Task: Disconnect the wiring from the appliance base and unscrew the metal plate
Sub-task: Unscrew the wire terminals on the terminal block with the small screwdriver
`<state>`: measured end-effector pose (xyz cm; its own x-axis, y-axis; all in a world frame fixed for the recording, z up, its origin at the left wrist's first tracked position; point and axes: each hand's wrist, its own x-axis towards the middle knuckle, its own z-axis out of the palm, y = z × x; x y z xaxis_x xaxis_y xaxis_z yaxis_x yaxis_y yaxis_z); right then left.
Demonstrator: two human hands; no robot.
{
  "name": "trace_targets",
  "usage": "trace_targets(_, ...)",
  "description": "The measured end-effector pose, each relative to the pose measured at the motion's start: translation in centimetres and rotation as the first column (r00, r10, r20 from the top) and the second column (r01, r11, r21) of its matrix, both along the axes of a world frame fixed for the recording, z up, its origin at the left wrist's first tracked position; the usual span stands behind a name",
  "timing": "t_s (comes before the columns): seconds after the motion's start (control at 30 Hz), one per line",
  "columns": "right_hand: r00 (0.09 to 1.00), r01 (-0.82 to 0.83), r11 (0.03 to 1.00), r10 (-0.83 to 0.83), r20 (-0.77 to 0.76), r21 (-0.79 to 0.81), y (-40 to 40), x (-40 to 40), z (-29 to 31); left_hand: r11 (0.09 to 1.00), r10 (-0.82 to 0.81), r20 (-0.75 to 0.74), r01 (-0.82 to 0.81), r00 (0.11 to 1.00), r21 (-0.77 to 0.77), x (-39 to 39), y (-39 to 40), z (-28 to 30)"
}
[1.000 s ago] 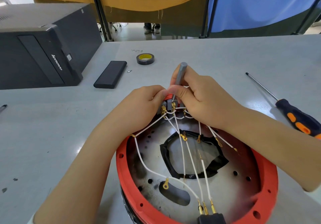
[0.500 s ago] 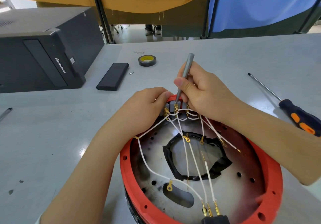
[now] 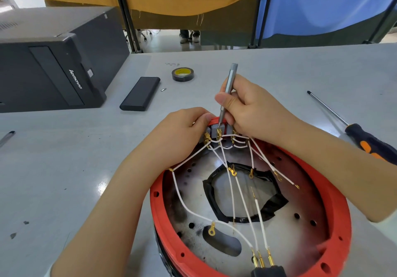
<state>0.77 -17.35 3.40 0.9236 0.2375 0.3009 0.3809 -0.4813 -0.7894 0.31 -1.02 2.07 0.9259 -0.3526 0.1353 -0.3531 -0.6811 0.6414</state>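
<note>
A round appliance base with a red rim lies upside down in front of me, its scorched metal plate showing a central hole edged with black tape. White wires with gold terminals run from a grey terminal block at the far rim across the plate. My right hand grips a slim grey screwdriver, its tip on a terminal at the block. My left hand holds the block's left end, fingers curled round it.
A black and orange screwdriver lies at the right. Behind the base are a roll of black tape, a flat black case with a small bit beside it, and a black computer tower at the left.
My right hand has risen and slid down the grey screwdriver, so more of its shaft stands above my fingers. My left hand stays on the block.
</note>
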Motion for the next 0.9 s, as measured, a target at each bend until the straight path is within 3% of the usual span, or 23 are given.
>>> trace_targets(0.17, 0.993, 0.001, 0.999, 0.003, -0.119, 0.036, 0.0, 0.7, 0.2, 1.000, 0.012, -0.003, -0.012, 1.000, 0.025, -0.1, -0.1, 0.1)
trace_targets(0.4, 0.994, -0.079, 0.991, 0.071, 0.078, 0.104, -0.6, -0.8, -0.8, 0.999, -0.006, 0.001, 0.006, 1.000, 0.033, 0.0, 0.0, 0.2)
trace_targets(0.6, 0.971, -0.087, 0.991, 0.107, 0.214, -0.104, -0.4, -1.1, -0.6, 1.000, -0.015, 0.020, 0.015, 1.000, 0.018, 0.1, 0.0, 0.0)
trace_targets(0.9, 0.963, -0.064, 0.993, 0.087, 0.255, -0.096, -0.5, -1.4, -0.7, 1.000, -0.007, 0.026, 0.006, 1.000, 0.013, 0.1, 0.0, -0.1)
